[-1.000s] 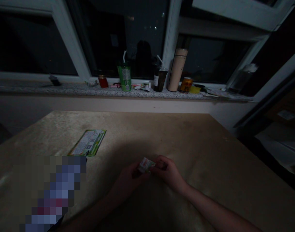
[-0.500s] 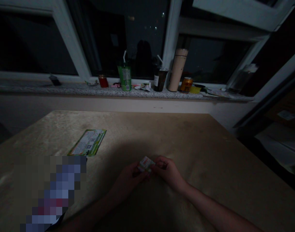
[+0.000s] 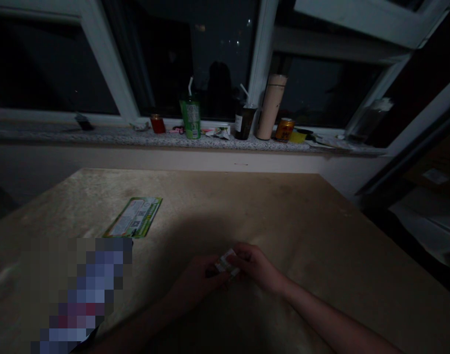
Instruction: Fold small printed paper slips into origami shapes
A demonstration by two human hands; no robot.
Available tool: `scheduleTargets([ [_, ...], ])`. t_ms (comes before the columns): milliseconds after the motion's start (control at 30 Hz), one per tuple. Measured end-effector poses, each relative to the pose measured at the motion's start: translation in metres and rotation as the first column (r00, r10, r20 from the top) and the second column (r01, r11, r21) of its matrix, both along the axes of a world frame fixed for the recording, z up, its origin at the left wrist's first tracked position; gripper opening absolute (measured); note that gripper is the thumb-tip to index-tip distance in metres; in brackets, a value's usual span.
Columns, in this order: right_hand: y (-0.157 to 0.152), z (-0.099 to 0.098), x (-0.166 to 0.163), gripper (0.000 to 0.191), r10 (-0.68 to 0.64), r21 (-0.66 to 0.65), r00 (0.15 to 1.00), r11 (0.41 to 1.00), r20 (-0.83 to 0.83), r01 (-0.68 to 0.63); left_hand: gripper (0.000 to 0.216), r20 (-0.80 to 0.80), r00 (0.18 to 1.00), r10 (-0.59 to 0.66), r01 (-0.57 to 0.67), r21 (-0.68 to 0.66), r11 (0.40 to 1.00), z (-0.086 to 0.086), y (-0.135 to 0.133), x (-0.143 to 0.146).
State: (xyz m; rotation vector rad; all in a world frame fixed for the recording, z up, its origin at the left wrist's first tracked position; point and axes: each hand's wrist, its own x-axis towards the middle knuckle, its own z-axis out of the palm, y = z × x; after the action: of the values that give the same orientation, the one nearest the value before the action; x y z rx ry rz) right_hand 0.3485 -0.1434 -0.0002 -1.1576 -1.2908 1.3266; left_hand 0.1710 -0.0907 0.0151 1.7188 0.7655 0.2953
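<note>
Between my two hands, above the near middle of the table [image 3: 225,201], is a small flat whitish piece with red and green print [image 3: 225,262]; its exact kind is too dim to make out. My left hand [image 3: 200,278] pinches its left and lower side between thumb and fingers. From the other side, my right hand [image 3: 252,260] grips it with the thumb laid over its upper face. Fingers of both hands cover parts of the piece. Farther left on the table lies a green and white printed sheet or packet [image 3: 134,217], untouched.
A blurred-out bluish object [image 3: 86,290] lies at the near left. Along the stone windowsill [image 3: 217,143] behind the table stand a green cup with a straw [image 3: 191,118], a dark drink cup [image 3: 244,123], a pink tumbler [image 3: 272,108], an orange can [image 3: 284,130] and a red jar [image 3: 157,124].
The small printed piece has tilted and shifted slightly down and right. My right thumb has moved up over its face, so less of it shows. Everything else stays put.
</note>
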Motion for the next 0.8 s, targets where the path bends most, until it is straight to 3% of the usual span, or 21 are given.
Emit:
scheduleTargets([
  [133,0.0,0.0011,0.0027,0.044,0.023,-0.007,1.0,1.0,0.019,-0.023,0.024,-0.015,0.999,-0.043,0.042,-0.014,0.999,0.0018,0.0023,-0.0011],
  [367,0.001,0.0016,0.0007,0.05,-0.074,0.098,0.983,0.993,0.167,0.058,0.023,-0.04,0.996,-0.078,0.077,-0.016,0.997,-0.0006,0.0036,-0.0025],
  [600,0.0031,0.0029,-0.0017,0.047,-0.102,0.144,0.974,0.987,0.205,0.073,0.028,-0.051,0.996,-0.068,0.068,0.012,0.998,0.0025,0.0034,-0.0023],
  [800,0.0024,-0.0021,-0.0011,0.045,-0.16,0.216,0.944,0.971,0.288,0.098,0.049,-0.014,0.999,-0.037,0.037,0.008,0.999,0.0036,0.0029,-0.0014],
])
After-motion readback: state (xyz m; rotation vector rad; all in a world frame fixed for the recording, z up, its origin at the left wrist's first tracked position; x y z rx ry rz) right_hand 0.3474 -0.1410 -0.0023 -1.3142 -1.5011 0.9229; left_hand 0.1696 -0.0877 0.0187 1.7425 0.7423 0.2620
